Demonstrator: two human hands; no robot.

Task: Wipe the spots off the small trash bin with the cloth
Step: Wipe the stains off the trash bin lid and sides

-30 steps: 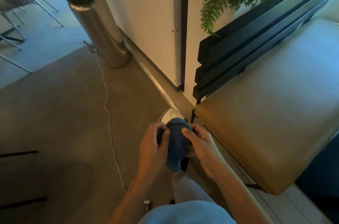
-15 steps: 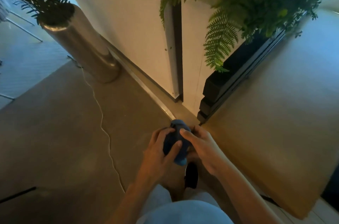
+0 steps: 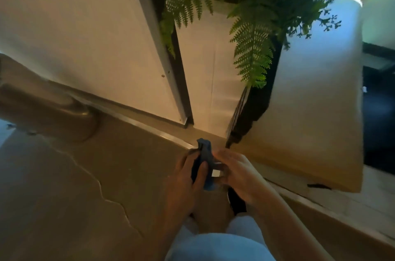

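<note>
Low centre of frame: both hands were bunched round a soft, crumpled blue cloth (image 3: 204, 161), which stood up in a narrow fold between them. Left hand (image 3: 188, 177) had fingers curled closed on the cloth's left side, thumb pressed vs. the fabric. Right hand (image 3: 237, 172) was cupped on the right side, fingers bent & blurred; it touched the cloth, but how tight the grip was can't be told.

Small trash bin (image 3: 216, 172): only a small pale, smooth patch w/ a darker edge showed between the hands, just right of the cloth, the rest hidden by fingers & fabric. Shape & spots couldn't be made out.

Under the hands lay a matte brown-grey floor (image 3: 74, 196), smooth, w/ a thin pale cord (image 3: 100, 186) wriggling across it in the lower left. At the left edge lay the blurred base of a brushed-metal cylindrical planter (image 3: 53, 117). Flat cream wall panels (image 3: 85, 36) filled the upper left, w/ a metal strip along the bottom. Feathery green fern fronds (image 3: 252, 53) hung at top centre over a white boxy planter. Right of centre: a tan padded bench cushion (image 3: 310, 122), smooth & rounded at its edges, w/ dark slats beside it. Bottom centre: light-blue fabric of the person's clothing (image 3: 218, 248).
</note>
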